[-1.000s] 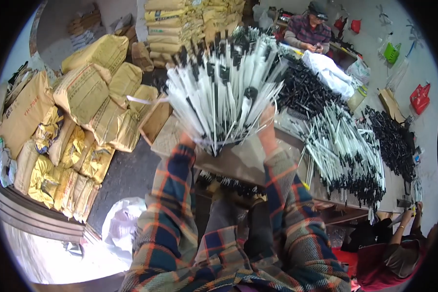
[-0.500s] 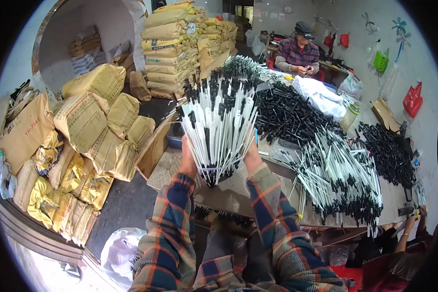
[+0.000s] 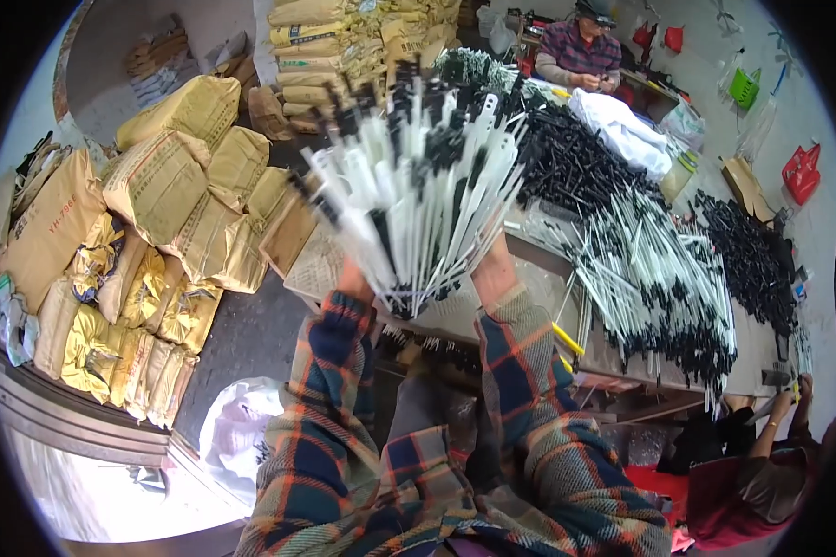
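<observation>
A large bundle of thin white and black plastic rods [image 3: 418, 200] is held up in front of me, fanned wide at the top and drawn together near its lower end. A band appears to run round that narrow end. My left hand [image 3: 355, 280] is closed against the bundle's left side, and my right hand [image 3: 494, 271] grips its right side. The rods hide most of my fingers. Motion smears the bundle's upper left. Beneath it lies the worktable [image 3: 455, 320], and to the right a heap of similar white rods with black ends [image 3: 659, 288].
Piles of black plastic parts [image 3: 585, 153] and a white bag [image 3: 622, 135] lie beyond the rods. Stacked sacks [image 3: 158, 204] fill the left. A wooden board [image 3: 288, 227] borders the table. One person [image 3: 581, 56] sits at the back; another person's arm [image 3: 773, 432] shows lower right.
The bundle has come up and nearer to me between both hands, and its top looks spread wider. My view has tilted downward a little. Both hands keep their hold.
</observation>
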The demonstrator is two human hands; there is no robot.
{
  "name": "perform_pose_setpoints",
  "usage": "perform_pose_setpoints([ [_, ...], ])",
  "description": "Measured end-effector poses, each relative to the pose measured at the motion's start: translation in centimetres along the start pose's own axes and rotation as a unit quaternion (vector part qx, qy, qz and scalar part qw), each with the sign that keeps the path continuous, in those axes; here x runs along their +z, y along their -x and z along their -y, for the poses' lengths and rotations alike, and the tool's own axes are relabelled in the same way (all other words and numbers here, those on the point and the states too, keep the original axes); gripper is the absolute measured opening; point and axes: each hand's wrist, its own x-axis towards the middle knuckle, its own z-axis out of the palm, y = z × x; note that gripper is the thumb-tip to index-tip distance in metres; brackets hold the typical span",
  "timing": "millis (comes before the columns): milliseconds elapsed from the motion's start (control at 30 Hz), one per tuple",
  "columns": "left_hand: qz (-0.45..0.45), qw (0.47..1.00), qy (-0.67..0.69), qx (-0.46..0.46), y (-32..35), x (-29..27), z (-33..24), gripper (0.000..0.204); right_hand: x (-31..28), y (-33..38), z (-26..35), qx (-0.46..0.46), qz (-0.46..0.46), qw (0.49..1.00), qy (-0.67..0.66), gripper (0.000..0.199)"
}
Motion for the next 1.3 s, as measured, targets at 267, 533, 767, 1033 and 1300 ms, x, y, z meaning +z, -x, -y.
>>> perform_pose_setpoints([
  [267, 0.113, 0.959, 0.256, -0.049, 17.9, -11.5, 0.0, 0.039, -3.4, 13.6, -5.7, 0.061, 0.173, 0.97, 0.159, 0.026],
  [533, -0.119, 0.97, -0.11, -0.182, 31.7, -10.6, 2.3, 0.05, -10.3, 27.7, -10.1, -0.051, 0.256, 0.883, 0.39, 0.025],
  [767, 0.29, 0.86, 0.035, -0.418, 29.5, -13.3, 3.8, 0.043, -11.0, 27.1, -7.5, -0.295, 0.352, 0.624, 0.632, 0.037],
  [1033, 0.338, 0.785, -0.216, -0.472, 28.3, -3.5, -0.3, 0.045, -13.3, 17.6, -9.3, 0.073, 0.514, 0.759, 0.393, 0.027],
  [1300, 0.236, 0.83, -0.148, -0.484, 28.1, -4.6, -1.1, 0.051, -14.1, 20.2, -4.9, -0.071, 0.293, 0.666, 0.682, 0.02],
])
